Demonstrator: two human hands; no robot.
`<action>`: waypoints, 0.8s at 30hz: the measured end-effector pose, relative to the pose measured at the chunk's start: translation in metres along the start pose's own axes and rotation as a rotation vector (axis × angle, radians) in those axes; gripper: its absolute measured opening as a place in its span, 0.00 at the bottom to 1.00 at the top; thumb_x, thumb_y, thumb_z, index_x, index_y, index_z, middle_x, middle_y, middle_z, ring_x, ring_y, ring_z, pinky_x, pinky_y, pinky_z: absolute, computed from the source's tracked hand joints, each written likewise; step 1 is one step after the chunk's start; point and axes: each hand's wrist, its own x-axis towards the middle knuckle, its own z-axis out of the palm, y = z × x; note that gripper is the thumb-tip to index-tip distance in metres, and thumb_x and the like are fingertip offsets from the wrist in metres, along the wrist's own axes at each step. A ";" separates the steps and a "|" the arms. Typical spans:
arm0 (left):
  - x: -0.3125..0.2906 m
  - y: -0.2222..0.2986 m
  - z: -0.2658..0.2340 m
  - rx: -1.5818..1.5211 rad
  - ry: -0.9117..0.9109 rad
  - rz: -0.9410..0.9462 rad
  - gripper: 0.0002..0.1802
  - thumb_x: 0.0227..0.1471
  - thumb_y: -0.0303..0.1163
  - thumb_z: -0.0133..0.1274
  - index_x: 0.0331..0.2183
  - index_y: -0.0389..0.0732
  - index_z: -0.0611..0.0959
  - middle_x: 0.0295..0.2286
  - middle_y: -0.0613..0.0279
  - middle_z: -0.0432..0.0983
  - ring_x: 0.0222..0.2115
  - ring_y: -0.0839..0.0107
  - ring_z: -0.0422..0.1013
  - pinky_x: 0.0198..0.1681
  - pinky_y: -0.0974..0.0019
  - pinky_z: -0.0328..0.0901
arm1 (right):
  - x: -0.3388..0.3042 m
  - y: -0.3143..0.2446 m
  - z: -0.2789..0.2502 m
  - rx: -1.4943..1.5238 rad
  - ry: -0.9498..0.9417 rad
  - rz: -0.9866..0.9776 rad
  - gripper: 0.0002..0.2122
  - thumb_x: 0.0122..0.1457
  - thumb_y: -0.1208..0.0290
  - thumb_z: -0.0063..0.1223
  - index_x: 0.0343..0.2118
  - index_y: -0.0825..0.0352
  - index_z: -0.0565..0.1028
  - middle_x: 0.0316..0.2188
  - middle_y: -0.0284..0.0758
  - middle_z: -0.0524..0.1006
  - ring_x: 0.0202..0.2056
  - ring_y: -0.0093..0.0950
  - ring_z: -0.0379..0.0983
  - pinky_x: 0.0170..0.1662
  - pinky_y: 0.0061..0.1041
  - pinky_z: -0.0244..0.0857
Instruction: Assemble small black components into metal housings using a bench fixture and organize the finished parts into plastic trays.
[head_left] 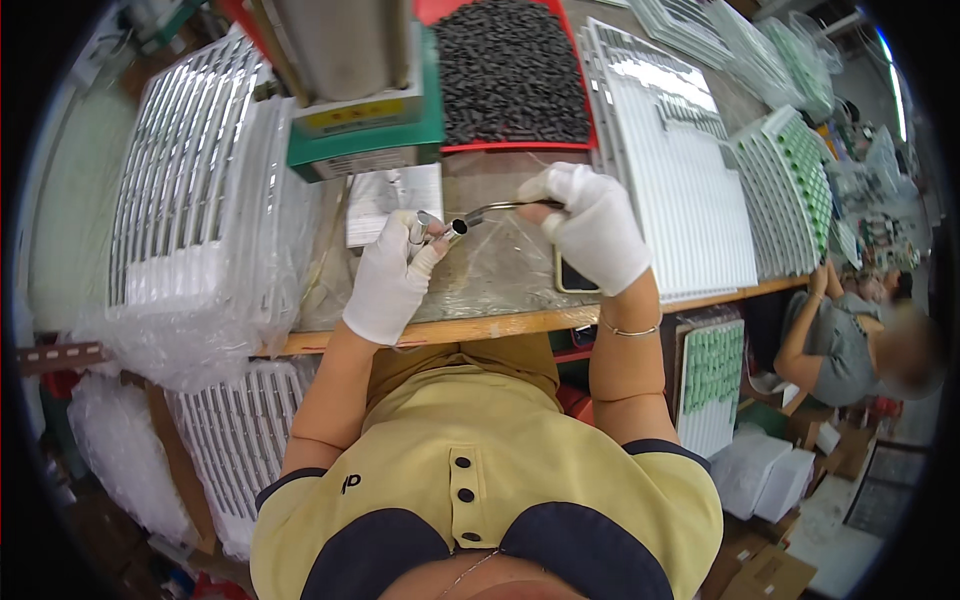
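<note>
Workbench, left hand — tube, right hand — tool

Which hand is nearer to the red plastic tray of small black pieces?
Right. The white-gloved right hand is just short of the red tray; the white-gloved left hand is farther off, to the lower left.

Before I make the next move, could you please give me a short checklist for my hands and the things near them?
1. Shiny tube held by left hand: ok, at the fingertips.
2. Metal tool held by right hand: ok.
3. Tool tip touching the tube's open end: cannot tell; it is very close.
4. Black parts in the red tray: ok, many there.
5. Space by right hand free: not ok, a phone-like object lies there.
</note>
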 end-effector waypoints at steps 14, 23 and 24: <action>0.015 -0.007 0.052 0.020 -0.027 0.272 0.10 0.50 0.27 0.54 0.37 0.38 0.74 0.26 0.63 0.73 0.25 0.77 0.67 0.31 0.73 0.64 | -0.026 -0.001 -0.023 -0.504 -0.110 0.026 0.05 0.47 0.69 0.55 0.28 0.60 0.77 0.25 0.32 0.75 0.31 0.34 0.73 0.33 0.31 0.67; 0.025 -0.019 0.032 -0.927 -0.187 -0.101 0.11 0.45 0.24 0.57 0.33 0.38 0.74 0.26 0.71 0.68 0.21 0.86 0.58 0.25 0.80 0.55 | -0.007 0.066 -0.065 -0.183 -0.026 0.318 0.07 0.54 0.74 0.50 0.35 0.64 0.78 0.31 0.38 0.79 0.31 0.30 0.75 0.36 0.28 0.68; 0.025 -0.020 0.031 -0.923 -0.169 -0.105 0.11 0.45 0.24 0.57 0.33 0.38 0.74 0.26 0.71 0.68 0.21 0.86 0.58 0.25 0.80 0.55 | 0.006 0.099 -0.069 -0.218 0.054 0.400 0.08 0.56 0.74 0.49 0.36 0.65 0.78 0.31 0.38 0.79 0.31 0.29 0.75 0.37 0.27 0.68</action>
